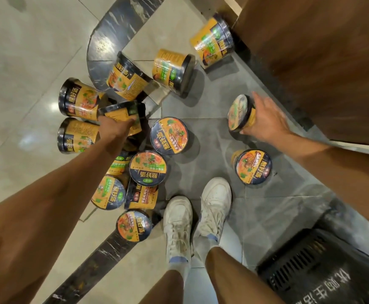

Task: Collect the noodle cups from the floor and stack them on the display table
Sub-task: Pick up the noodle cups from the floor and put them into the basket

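Both hands [113, 126] [267, 119] grip noodle cups [122, 116] lettered 熬好汤.

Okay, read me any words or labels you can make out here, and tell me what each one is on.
"熬好汤": brand on the upright cup lid, and repeated on other cups' lids and sides.
"优购生活": upside down on the black basket; the characters are only partly legible.
Small print on every cup is too small to read.
The cups in the left hand and right hand show nothing readable.
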Action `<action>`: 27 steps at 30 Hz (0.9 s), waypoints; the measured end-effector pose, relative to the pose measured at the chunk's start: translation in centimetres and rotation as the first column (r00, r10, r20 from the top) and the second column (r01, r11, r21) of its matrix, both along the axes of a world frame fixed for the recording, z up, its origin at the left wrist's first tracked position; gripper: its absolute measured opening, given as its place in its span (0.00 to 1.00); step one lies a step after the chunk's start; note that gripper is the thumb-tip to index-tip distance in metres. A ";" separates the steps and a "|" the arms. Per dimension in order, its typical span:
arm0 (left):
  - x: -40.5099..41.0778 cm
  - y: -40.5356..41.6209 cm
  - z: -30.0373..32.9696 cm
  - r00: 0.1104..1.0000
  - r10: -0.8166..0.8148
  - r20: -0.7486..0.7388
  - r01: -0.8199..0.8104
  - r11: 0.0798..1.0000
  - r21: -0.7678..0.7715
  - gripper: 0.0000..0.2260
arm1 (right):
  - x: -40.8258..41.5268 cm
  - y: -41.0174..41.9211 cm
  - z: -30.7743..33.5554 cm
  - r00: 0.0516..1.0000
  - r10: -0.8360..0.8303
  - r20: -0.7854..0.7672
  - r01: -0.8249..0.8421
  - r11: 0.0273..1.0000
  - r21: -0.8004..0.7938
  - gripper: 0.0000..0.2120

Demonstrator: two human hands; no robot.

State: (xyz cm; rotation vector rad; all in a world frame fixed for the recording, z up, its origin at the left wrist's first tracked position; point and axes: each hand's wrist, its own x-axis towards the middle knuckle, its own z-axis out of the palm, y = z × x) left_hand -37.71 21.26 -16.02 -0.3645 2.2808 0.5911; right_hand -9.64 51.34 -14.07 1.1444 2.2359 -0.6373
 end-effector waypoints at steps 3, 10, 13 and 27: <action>0.1 -0.5 0.1 0.999 0.029 -0.018 -0.028 0.997 0.070 0.37 | 0.1 -0.6 -0.7 0.999 -0.031 -0.025 0.030 0.999 -0.027 0.57; -0.2 -0.8 5.8 0.997 -0.074 0.008 0.072 0.982 0.175 0.34 | 1.7 -3.8 4.3 0.611 -0.735 -0.293 0.645 0.677 -0.353 0.46; 0.1 -0.6 10.4 0.998 -0.044 0.045 0.033 0.975 0.221 0.34 | 3.0 -5.8 9.4 0.409 -0.868 -0.281 0.710 0.496 -0.500 0.44; 16.4 -0.1 37.0 0.918 -0.234 0.319 0.051 0.869 0.492 0.37 | 15.7 -19.6 36.2 -0.335 -0.924 -0.184 0.627 -0.073 -0.776 0.32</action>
